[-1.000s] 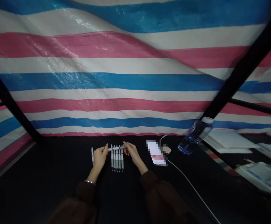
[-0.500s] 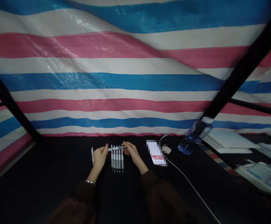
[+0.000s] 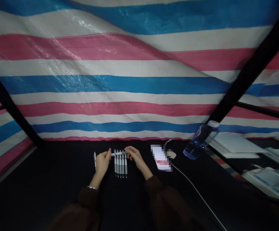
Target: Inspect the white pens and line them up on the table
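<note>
Holding grey retractable pen (image 3: 119,153) crosswise: fingers of L hand (image 3: 102,162) and R hand (image 3: 134,157) grasp its ends, over row of 5 pens (image 3: 120,167) near table (image 3: 57,166) far edge; 1 pen (image 3: 95,160) just L of L hand.

Five gray-and-white click pens (image 3: 120,165) sit lined up side by side, one more pen (image 3: 118,154) crossways over their tops, another pen (image 3: 95,159) off left.
</note>
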Available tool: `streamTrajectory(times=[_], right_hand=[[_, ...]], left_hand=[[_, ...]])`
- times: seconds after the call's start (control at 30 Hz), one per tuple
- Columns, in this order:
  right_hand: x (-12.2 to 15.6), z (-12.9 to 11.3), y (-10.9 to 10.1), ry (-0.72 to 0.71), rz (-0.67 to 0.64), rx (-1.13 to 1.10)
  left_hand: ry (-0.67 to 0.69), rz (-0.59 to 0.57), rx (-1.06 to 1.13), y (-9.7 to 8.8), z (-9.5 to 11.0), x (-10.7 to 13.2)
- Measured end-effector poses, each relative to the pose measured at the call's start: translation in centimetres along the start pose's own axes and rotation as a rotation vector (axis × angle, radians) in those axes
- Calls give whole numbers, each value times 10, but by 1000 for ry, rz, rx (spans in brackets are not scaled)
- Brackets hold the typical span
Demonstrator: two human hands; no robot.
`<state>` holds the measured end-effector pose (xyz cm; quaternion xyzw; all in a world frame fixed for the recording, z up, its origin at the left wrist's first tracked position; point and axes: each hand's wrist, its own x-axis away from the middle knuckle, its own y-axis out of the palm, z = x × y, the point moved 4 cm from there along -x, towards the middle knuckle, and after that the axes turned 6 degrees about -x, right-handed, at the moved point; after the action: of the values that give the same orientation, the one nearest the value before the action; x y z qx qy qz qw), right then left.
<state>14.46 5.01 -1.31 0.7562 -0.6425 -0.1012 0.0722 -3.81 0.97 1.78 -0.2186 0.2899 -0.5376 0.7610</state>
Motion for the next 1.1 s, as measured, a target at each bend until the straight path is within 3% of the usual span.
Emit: streamTrajectory(times=[0.17, 0.5, 1.1], right_hand=[[1, 1, 4, -17, -39, 64], [-1, 3, -2, 6, -32, -16], [6, -2, 8, -122, 29, 236]], left_hand=[[1, 0, -13, 0, 0, 0], [-7, 18, -17, -2, 0, 0], [1, 23, 7, -3, 4, 2]])
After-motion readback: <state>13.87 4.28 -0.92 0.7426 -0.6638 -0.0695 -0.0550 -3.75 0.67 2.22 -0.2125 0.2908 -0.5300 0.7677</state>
